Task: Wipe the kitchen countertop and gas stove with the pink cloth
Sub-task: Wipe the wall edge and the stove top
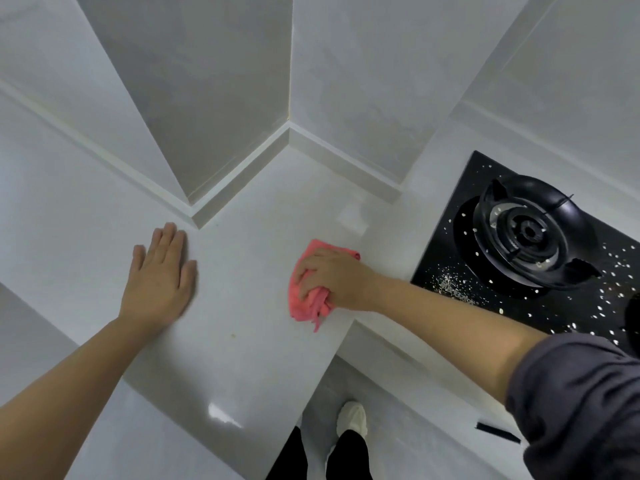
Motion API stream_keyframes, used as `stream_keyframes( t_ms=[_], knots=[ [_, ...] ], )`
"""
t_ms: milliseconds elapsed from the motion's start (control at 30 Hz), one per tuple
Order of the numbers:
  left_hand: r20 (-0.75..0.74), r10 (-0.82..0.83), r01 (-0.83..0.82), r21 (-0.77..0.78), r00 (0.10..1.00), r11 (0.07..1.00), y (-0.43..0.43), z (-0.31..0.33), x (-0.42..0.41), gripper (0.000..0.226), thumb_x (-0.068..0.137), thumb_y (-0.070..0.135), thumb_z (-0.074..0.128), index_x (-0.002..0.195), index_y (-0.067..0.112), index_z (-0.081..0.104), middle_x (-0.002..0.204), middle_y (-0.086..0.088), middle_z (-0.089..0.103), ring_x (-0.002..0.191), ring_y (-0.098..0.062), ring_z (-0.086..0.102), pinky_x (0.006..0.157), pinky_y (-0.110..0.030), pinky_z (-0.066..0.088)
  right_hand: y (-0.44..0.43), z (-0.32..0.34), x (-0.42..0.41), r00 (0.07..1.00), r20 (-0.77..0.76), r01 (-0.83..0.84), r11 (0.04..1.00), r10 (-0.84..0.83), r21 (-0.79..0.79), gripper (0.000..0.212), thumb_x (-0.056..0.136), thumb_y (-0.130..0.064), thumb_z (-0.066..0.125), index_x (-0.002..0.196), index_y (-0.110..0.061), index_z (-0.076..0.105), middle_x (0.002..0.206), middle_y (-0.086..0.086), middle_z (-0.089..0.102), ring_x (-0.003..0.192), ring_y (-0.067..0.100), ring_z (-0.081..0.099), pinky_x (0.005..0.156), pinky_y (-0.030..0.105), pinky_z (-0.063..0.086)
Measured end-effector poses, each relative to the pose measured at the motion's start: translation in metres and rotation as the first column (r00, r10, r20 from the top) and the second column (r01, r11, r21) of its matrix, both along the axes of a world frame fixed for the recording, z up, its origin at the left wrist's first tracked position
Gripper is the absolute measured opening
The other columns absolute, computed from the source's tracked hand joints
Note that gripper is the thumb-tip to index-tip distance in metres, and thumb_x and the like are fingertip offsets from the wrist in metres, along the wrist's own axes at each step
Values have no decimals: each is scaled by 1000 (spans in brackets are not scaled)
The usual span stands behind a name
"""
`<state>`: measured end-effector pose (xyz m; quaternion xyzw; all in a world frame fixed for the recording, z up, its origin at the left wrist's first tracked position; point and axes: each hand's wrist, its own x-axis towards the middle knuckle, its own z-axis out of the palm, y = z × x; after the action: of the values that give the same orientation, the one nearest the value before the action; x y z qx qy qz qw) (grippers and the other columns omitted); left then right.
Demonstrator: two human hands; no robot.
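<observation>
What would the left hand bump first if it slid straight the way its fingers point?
Probably the low white ledge at the foot of the wall, just past the fingers of the left hand on the countertop.

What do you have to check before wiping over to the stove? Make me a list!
1. Right hand grips the cloth: ok.
2. Cloth pressed on the counter: ok.
3. Left hand flat on the counter, apart from the cloth: ok.
4. Nothing lying between cloth and stove: ok.
5. Stove clean: not ok, white crumbs are scattered on it.
6. Burner cool: cannot tell; no flame shows.
</observation>
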<state>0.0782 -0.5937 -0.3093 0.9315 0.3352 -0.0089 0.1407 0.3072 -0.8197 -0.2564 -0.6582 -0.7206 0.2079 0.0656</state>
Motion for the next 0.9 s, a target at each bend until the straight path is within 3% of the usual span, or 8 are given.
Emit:
stream_keyframes(
  t_ms=[167, 267, 367, 467, 600, 733, 833, 900],
  knots=[
    [40, 6, -5, -25, 999, 1000, 1, 9, 6, 68, 94, 44, 14, 152, 8, 19, 161, -10, 12, 149, -25, 6, 119, -47, 6, 43, 5, -70, 992, -63, -102, 992, 107, 76, 44, 64, -34, 80, 107, -31, 72, 132, -4, 56, 126, 23, 43, 105, 40, 30],
    [52, 32, -30, -34, 998, 999, -1, 9, 0, 67, 94, 43, 16, 151, 7, 20, 160, -12, 14, 148, -28, 8, 118, -50, 9, 55, -6, -113, 964, -34, -260, 960, 265, 103, 41, 67, -37, 77, 107, -36, 71, 134, -6, 55, 128, 23, 40, 105, 39, 25],
    [56, 53, -51, -38, 997, 998, -1, 10, -12, 67, 95, 43, 17, 151, 8, 20, 160, -12, 14, 148, -27, 7, 119, -49, 8, 50, -13, -119, 914, 65, -401, 916, 400, -6, 36, 72, -33, 70, 108, -38, 69, 136, -9, 53, 129, 22, 39, 105, 38, 20],
    [56, 39, -37, -41, 998, 999, -5, 9, -17, 64, 98, 44, 15, 152, 10, 18, 161, -8, 12, 149, -22, 4, 120, -45, 4, 32, -10, -78, 942, 25, -333, 941, 335, -60, 34, 73, -28, 70, 106, -29, 71, 134, -5, 56, 126, 24, 42, 102, 37, 24],
    [62, 15, -11, -62, 998, 998, -14, 8, -14, 56, 102, 35, 24, 152, 10, 20, 161, -6, 13, 149, -20, 4, 120, -44, 3, -5, 3, 0, 975, 107, -194, 981, 195, -15, 15, 74, -15, 68, 87, -15, 74, 115, 5, 67, 108, 31, 59, 93, 40, 45],
    [71, -15, 20, -66, 997, 998, -17, 9, -4, 55, 102, 33, 26, 151, 10, 22, 160, -6, 15, 149, -21, 6, 120, -44, 4, -14, 20, 35, 971, 220, -55, 983, 95, -177, 22, 77, -10, 67, 98, -15, 74, 124, 3, 61, 118, 26, 50, 94, 41, 42],
    [67, -50, 55, -65, 996, 996, -20, 11, 0, 56, 102, 38, 21, 151, 10, 22, 159, -7, 19, 148, -22, 10, 120, -43, 5, -1, 32, 2, 985, 131, -115, 993, 116, -19, 21, 73, -17, 74, 93, -18, 76, 116, 5, 66, 112, 27, 55, 95, 37, 43],
    [61, -79, 83, -60, 995, 995, -20, 14, 1, 60, 100, 41, 16, 150, 9, 25, 158, -8, 23, 148, -23, 14, 120, -44, 7, 7, 30, -40, 964, 53, -266, 957, 261, 116, 20, 70, -23, 77, 90, -21, 77, 113, 5, 67, 110, 29, 58, 96, 35, 41]
  ],
)
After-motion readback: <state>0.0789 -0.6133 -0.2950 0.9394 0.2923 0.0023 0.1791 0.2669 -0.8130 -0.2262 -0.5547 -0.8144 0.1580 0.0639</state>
